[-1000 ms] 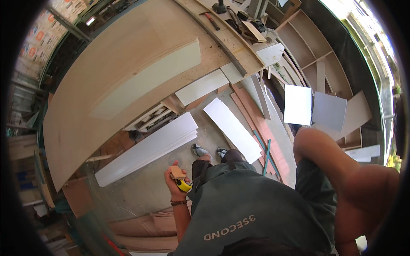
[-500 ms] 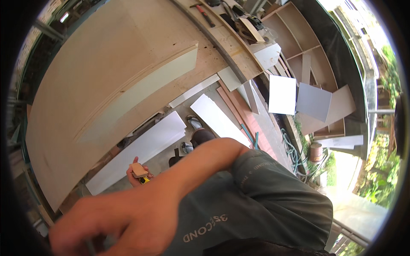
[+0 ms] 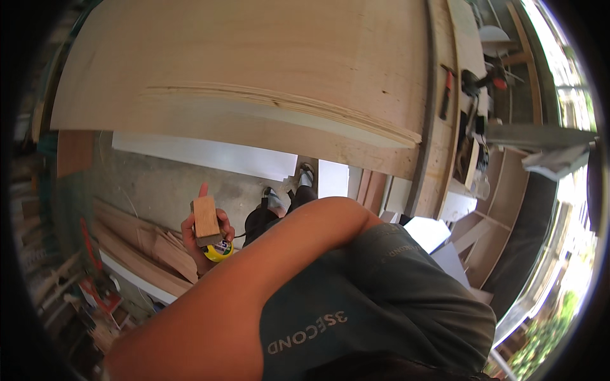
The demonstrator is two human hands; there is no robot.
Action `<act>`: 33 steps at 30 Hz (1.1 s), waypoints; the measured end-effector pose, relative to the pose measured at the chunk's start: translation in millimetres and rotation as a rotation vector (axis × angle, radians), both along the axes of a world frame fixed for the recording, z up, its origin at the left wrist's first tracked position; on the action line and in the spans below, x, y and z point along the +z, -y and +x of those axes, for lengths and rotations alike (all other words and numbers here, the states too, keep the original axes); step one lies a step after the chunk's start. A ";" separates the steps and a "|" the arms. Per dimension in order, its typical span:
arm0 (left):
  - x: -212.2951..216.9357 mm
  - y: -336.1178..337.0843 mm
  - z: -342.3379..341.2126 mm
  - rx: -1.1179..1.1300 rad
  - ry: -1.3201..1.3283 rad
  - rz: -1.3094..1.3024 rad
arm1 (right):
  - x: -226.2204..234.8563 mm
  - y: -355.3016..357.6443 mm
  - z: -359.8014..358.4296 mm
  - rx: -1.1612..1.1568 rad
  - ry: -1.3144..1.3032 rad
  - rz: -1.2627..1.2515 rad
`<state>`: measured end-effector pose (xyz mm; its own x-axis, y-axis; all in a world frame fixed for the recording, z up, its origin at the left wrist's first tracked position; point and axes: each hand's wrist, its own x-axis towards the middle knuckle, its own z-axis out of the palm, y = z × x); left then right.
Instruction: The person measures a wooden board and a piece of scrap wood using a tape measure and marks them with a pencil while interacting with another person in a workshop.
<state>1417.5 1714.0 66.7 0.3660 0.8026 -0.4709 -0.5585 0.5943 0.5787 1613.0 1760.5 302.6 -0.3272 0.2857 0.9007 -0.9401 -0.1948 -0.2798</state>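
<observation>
My left hand point(image 3: 224, 223) is closed around a small rectangular wooden block point(image 3: 206, 216), its index finger pointing up past the block. Just below the block, a yellow tape measure point(image 3: 219, 252) sits against the same hand. My right arm point(image 3: 254, 279) is bent across my body toward the lower left, and its hand lies outside the picture. Ahead of me stretches a large plywood sheet point(image 3: 254, 44) on the workbench, with narrow plywood strips point(image 3: 279, 103) lying along its near side.
A red-handled hammer point(image 3: 447, 92) and a cordless drill point(image 3: 486, 79) lie at the bench's right end. White panels point(image 3: 210, 154) rest on the floor under the bench edge. Wood offcuts point(image 3: 146, 238) are stacked at the lower left, and a cabinet frame point(image 3: 502, 203) stands at right.
My view has swung to the left, showing the stacked offcuts. My right hand has gone out of the picture at the lower left. The block and tape measure remain in my left hand.
</observation>
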 end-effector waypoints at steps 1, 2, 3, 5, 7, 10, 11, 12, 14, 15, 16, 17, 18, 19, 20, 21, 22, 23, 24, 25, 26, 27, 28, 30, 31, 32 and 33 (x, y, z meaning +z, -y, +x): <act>4.9 2.9 -2.6 0.019 -0.012 -0.017 | -21.1 1.0 -8.4 -0.034 0.026 0.008; 7.7 5.6 -4.2 0.042 -0.024 -0.037 | -43.9 2.5 -15.6 -0.213 0.138 0.072; 18.7 11.4 -6.4 0.093 -0.043 -0.047 | -57.1 6.6 -14.7 -0.203 0.169 -0.088; 42.5 12.2 11.2 0.262 -0.132 -0.001 | -80.2 -5.6 13.9 -0.375 0.615 -0.268; 36.7 -6.9 -1.0 0.017 0.062 0.138 | -107.5 -14.8 38.7 -0.506 0.822 -0.509; 52.7 -12.6 -1.4 -0.012 0.229 0.211 | -125.3 -17.0 46.9 -0.601 0.907 -0.642; 53.9 -9.0 -3.8 -0.004 0.289 0.228 | -128.1 -11.2 43.2 -0.590 0.924 -0.647; 55.7 -4.9 -7.4 -0.003 0.349 0.247 | -128.2 -6.3 35.7 -0.586 0.938 -0.653; 57.4 -1.4 -12.3 -0.007 0.307 0.257 | -124.0 -1.5 19.6 -0.608 1.000 -0.519; 59.4 1.0 -15.9 -0.013 0.287 0.260 | -121.1 0.5 10.9 -0.623 1.026 -0.453; 61.4 3.5 -18.0 -0.004 0.276 0.251 | -115.5 0.8 0.8 -0.637 1.029 -0.353; 61.1 6.2 -23.3 -0.016 0.278 0.256 | -113.8 1.0 -9.9 -0.673 1.017 -0.263; 60.9 9.0 -29.4 -0.029 0.279 0.261 | -113.1 0.9 -21.0 -0.708 1.002 -0.174; 62.9 12.2 -36.5 -0.038 0.277 0.263 | -112.3 1.6 -32.2 -0.736 0.983 -0.085; 70.6 16.2 -42.8 -0.004 0.324 0.211 | -107.5 3.4 -40.9 -0.723 1.045 -0.058; 73.5 19.0 -51.1 -0.008 0.340 0.212 | -104.4 6.5 -51.1 -0.712 1.071 -0.046; 75.6 21.6 -60.0 -0.012 0.356 0.212 | -101.1 9.9 -61.9 -0.701 1.097 -0.034; 76.6 24.3 -69.2 -0.015 0.372 0.213 | -97.9 12.7 -74.1 -0.679 1.110 -0.036; 77.0 26.4 -79.4 -0.019 0.358 0.228 | -93.8 14.4 -85.3 -0.660 1.121 -0.036; 74.0 30.2 -88.5 -0.023 0.343 0.236 | -93.1 18.3 -96.2 -0.629 1.122 -0.058; 71.0 34.3 -96.9 -0.028 0.328 0.244 | -88.8 21.9 -113.2 -0.625 1.123 -0.063; 66.9 38.8 -104.2 -0.017 0.328 0.241 | -96.3 24.5 -118.1 -0.619 1.120 -0.069; 64.2 42.8 -114.0 -0.010 0.324 0.239 | -99.7 27.5 -131.4 -0.643 1.113 -0.062; 61.2 51.3 -131.4 0.020 0.302 0.221 | -104.4 33.3 -153.0 -0.679 1.129 -0.025; 58.1 56.4 -136.7 0.046 0.285 0.205 | -108.5 36.4 -160.7 -0.687 1.152 0.006; 56.7 61.0 -141.5 0.073 0.268 0.188 | -112.4 38.8 -168.3 -0.694 1.175 0.037; 56.7 64.9 -145.8 0.103 0.256 0.202 | -116.5 39.8 -176.3 -0.699 1.147 0.054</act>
